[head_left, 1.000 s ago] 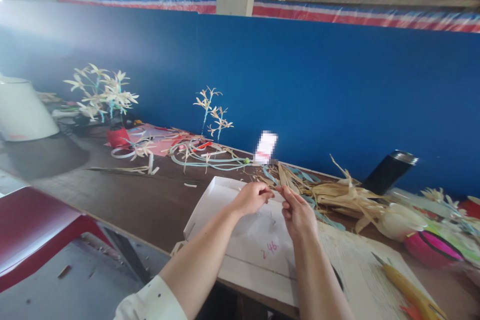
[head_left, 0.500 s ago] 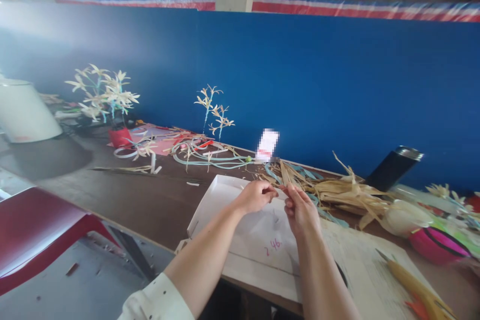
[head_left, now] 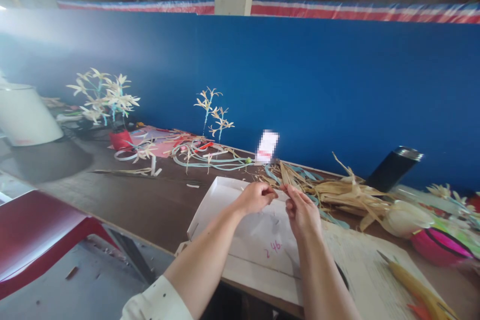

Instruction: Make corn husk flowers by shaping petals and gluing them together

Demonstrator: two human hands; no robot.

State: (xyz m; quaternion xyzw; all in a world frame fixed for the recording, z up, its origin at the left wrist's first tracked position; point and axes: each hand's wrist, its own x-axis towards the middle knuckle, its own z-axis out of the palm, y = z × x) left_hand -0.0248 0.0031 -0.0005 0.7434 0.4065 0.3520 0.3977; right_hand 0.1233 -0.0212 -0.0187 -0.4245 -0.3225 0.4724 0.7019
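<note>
Both hands meet above a white cardboard lid (head_left: 247,255) with pink handwriting on it. My left hand (head_left: 257,197) is closed, its fingertips pinched around something too small to make out. Just to its right, my right hand (head_left: 302,210) is also closed in a pinch, thumb against forefinger. What lies between the fingertips is hidden; a thin strip may pass there, but I cannot tell. Beyond the right hand lies a bundle of dry corn husks (head_left: 341,192). Small pale scraps rest on the lid below the hands.
Husk flowers stand in a red pot (head_left: 121,139) at left, near a white bucket (head_left: 28,115). A black flask (head_left: 393,169) leans at right. A pointed tool with a yellow handle (head_left: 416,285) lies on printed paper near a pink pouch (head_left: 438,247). A red chair (head_left: 41,235) stands at left.
The hands stay nearly in place, both still pinched over the lid. The view has tilted very slightly, so the scene sits a little lower.
</note>
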